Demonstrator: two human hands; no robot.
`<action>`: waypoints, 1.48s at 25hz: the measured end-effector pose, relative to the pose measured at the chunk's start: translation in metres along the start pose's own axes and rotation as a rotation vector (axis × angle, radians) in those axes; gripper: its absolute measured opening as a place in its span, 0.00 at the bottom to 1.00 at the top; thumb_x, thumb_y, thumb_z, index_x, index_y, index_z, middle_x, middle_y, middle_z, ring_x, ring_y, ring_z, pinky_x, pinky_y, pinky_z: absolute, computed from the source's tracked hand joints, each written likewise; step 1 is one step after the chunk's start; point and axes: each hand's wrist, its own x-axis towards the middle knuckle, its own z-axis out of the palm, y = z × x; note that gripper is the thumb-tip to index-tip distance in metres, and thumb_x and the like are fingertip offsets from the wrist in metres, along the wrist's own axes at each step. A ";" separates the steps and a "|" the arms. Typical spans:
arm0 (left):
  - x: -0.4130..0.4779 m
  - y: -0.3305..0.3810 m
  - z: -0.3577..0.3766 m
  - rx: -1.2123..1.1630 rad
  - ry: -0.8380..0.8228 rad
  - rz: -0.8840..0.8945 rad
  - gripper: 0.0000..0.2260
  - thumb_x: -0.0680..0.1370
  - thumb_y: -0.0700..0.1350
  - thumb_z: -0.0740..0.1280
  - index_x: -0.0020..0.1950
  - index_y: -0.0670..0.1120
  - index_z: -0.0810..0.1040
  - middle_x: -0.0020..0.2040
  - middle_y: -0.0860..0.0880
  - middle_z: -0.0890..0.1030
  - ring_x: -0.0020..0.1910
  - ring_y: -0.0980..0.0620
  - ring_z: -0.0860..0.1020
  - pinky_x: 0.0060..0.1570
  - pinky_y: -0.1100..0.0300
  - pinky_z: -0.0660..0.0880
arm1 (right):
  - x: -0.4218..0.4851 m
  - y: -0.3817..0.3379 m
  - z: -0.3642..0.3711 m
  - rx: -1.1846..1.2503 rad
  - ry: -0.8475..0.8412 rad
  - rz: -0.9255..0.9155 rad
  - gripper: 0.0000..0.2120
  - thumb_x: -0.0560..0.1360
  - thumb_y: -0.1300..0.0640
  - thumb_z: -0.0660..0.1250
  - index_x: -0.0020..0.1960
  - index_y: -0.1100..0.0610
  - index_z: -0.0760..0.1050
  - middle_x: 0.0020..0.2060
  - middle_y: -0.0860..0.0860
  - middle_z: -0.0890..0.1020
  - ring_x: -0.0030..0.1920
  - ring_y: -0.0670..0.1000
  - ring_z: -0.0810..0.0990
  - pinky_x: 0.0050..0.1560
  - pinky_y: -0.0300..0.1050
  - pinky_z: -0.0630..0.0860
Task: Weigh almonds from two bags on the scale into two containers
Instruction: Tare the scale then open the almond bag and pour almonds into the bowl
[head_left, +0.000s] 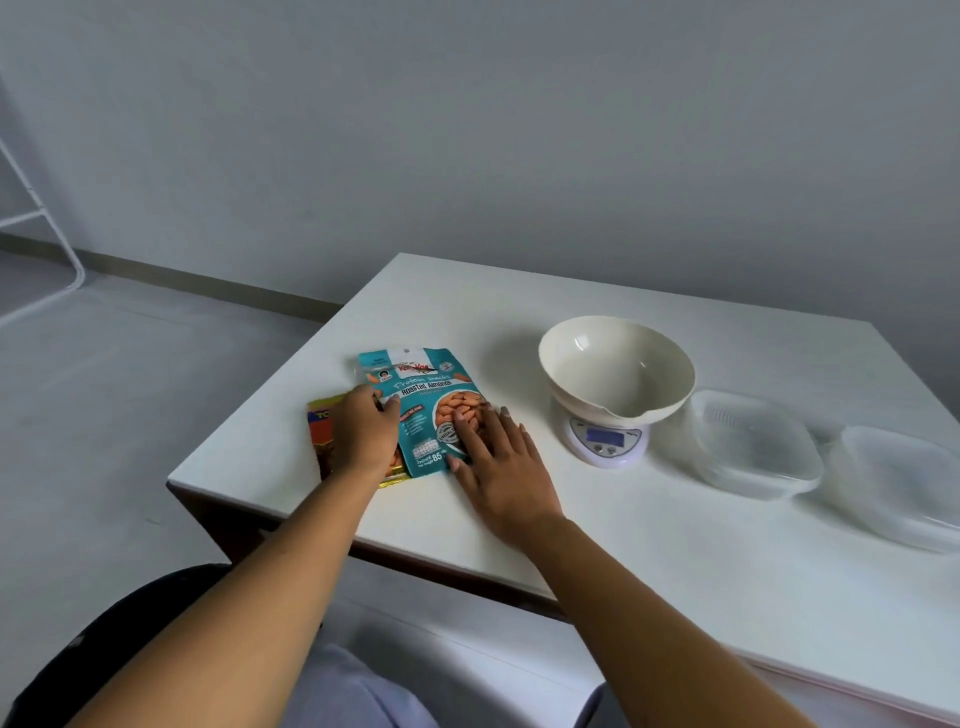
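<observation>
A teal roasted-almond bag (423, 387) lies flat near the table's left edge, partly over a yellow and orange bag (324, 415). My left hand (363, 431) rests on both bags at the teal bag's left edge, fingers curled at it. My right hand (498, 467) lies flat, fingers spread, on the teal bag's lower right corner. A white scale (605, 441) carries a cream bowl (617, 366) that looks empty. Two clear plastic containers (753, 449) (898, 486) stand to the right of the scale.
The white table (649, 545) ends close to the bags on the left and front. A white metal rack (47, 218) stands on the floor at far left. My lap shows at the bottom.
</observation>
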 end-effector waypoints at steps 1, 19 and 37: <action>0.003 0.003 0.000 -0.027 -0.012 -0.038 0.11 0.78 0.43 0.67 0.54 0.36 0.79 0.53 0.40 0.84 0.47 0.44 0.84 0.27 0.65 0.71 | 0.000 -0.002 0.000 0.001 0.004 -0.009 0.39 0.69 0.32 0.29 0.77 0.44 0.42 0.79 0.52 0.45 0.78 0.54 0.40 0.78 0.51 0.41; -0.081 0.048 -0.062 -0.351 -0.132 0.252 0.11 0.78 0.51 0.66 0.45 0.46 0.83 0.39 0.47 0.86 0.38 0.49 0.86 0.42 0.43 0.82 | 0.000 -0.015 -0.155 0.696 0.340 0.085 0.13 0.76 0.45 0.65 0.48 0.56 0.76 0.52 0.50 0.84 0.45 0.52 0.85 0.38 0.45 0.84; -0.124 0.103 -0.029 -0.047 -0.649 0.086 0.62 0.51 0.73 0.72 0.77 0.57 0.46 0.75 0.51 0.60 0.74 0.49 0.61 0.70 0.50 0.64 | -0.035 -0.009 -0.166 1.253 0.666 0.038 0.09 0.80 0.55 0.61 0.46 0.60 0.64 0.35 0.53 0.82 0.24 0.50 0.74 0.23 0.39 0.73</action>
